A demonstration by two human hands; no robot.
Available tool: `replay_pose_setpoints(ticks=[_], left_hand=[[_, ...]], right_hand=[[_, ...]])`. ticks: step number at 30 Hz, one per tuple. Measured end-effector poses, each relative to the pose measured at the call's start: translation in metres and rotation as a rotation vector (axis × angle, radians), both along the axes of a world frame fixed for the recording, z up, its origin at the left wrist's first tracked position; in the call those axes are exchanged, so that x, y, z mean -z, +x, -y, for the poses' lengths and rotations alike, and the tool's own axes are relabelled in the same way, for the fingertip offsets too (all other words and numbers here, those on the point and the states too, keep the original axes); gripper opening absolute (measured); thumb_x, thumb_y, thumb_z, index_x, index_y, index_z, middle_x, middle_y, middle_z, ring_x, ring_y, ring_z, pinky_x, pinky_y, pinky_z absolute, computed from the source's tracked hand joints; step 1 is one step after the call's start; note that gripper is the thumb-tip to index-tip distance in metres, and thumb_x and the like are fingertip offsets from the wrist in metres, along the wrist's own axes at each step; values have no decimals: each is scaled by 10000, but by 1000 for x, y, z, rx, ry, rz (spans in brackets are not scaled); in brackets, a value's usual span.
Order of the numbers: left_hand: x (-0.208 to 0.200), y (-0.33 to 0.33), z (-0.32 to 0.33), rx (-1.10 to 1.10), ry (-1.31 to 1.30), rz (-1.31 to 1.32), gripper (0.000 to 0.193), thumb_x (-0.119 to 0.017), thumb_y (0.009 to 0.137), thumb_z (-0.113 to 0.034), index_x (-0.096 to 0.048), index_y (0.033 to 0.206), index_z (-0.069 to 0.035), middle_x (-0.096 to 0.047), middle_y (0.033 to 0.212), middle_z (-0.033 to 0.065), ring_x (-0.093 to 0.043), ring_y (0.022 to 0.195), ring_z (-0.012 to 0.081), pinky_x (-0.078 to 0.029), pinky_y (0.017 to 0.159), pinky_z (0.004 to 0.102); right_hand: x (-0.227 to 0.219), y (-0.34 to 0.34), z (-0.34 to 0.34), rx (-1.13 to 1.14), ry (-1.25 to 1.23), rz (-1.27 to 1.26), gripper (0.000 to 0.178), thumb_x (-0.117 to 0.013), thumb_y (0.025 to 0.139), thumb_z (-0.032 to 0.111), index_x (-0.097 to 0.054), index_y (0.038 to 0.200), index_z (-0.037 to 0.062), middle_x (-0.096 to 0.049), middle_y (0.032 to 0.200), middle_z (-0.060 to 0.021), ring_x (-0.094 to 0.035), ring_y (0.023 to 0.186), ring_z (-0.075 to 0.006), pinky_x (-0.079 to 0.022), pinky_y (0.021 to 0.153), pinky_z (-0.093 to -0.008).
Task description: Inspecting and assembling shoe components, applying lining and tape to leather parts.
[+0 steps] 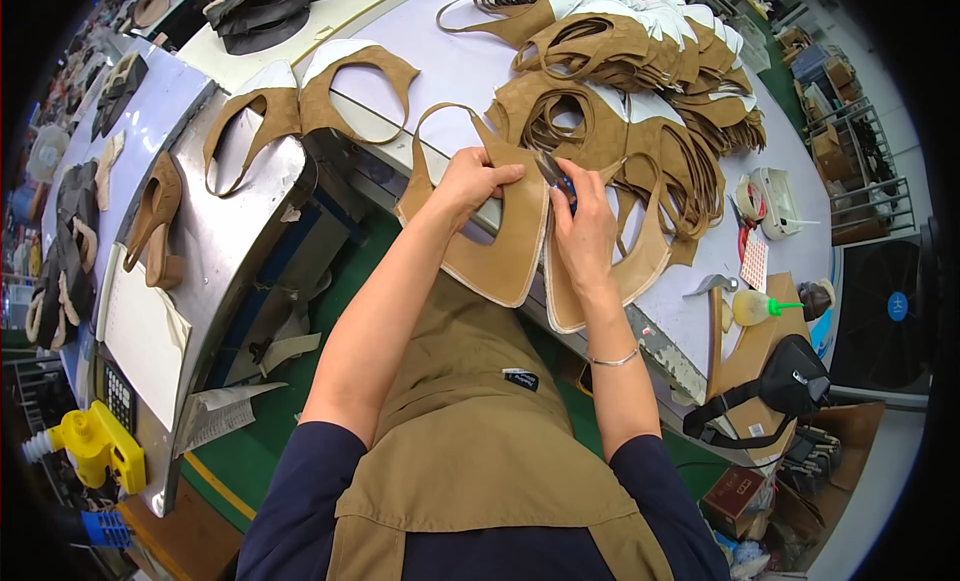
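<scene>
My left hand (468, 187) pinches the upper edge of a tan-brown shoe upper (495, 256), thumb on its smooth inner side. The piece hangs over the table's near edge, with a large cut-out and a pale trimmed border. My right hand (586, 224) is closed around small snips (550, 169), whose metal tips lie against the upper's edge near my left thumb. Below and beside the right hand hangs a second tan shoe upper (640, 273), close to the first one. My right fingers partly hide the snips' handles.
Stacked brown uppers (640, 66) with white parts cover the table's far side. Another upper (300, 111) bridges two tables at left, near a heeled brown shoe (155, 221). At right are red-handled pliers (743, 239), a green-tipped bottle (755, 307) and a black pouch (790, 376).
</scene>
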State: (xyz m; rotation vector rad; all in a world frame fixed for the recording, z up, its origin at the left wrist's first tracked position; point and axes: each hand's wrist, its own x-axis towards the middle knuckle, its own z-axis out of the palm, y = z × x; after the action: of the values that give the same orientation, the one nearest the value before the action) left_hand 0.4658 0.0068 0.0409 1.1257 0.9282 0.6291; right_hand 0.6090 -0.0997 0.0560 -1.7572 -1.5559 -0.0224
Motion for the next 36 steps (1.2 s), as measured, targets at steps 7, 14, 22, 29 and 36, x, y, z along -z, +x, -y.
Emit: replay_pose_setpoints(ticks=[7,14,22,29,36], left_hand=[[-9,-2,3,8,-22,-29,204,-734,829,-135,-700,963,16,-696,835,48,-584,667,103,-471,622,244],[-3,0,0,21,-14,-6,207,-734,828,-126,-701,976,15,-700,850,49,-589,687,105,-468,635,244],[-6,-2,1,14,-35,-24,203,-729,833,-127,-707,986,6,-709,881,51,-600,713,108,-468,654,250],[-1,-1,0,16,-21,-9,192,-727,834,-121,-708,973,10,-707,872,53,-605,717,109,-473,655,247],[-1,-1,0,3,-19,20,219,-728,831,-108,-684,1009,13,-703,889,60,-624,724,123,-481,645,249]], right_hand=[[-3,1,0,-26,-1,-31,320,-620,874,64,-597,1191,111,-597,987,-102,-642,838,-308,-511,694,-399],[2,2,-5,-39,84,-159,325,-614,879,55,-589,1200,92,-591,984,-108,-639,836,-286,-506,720,-378],[-7,7,-1,-79,-11,-127,313,-619,875,59,-603,1187,86,-598,981,-114,-641,836,-283,-507,718,-373],[-4,7,-5,-57,15,-73,325,-614,875,58,-604,1199,91,-603,979,-112,-647,828,-283,-510,710,-377],[-9,6,-1,-80,-5,-145,319,-624,873,76,-609,1191,88,-604,979,-111,-647,826,-293,-510,708,-383]])
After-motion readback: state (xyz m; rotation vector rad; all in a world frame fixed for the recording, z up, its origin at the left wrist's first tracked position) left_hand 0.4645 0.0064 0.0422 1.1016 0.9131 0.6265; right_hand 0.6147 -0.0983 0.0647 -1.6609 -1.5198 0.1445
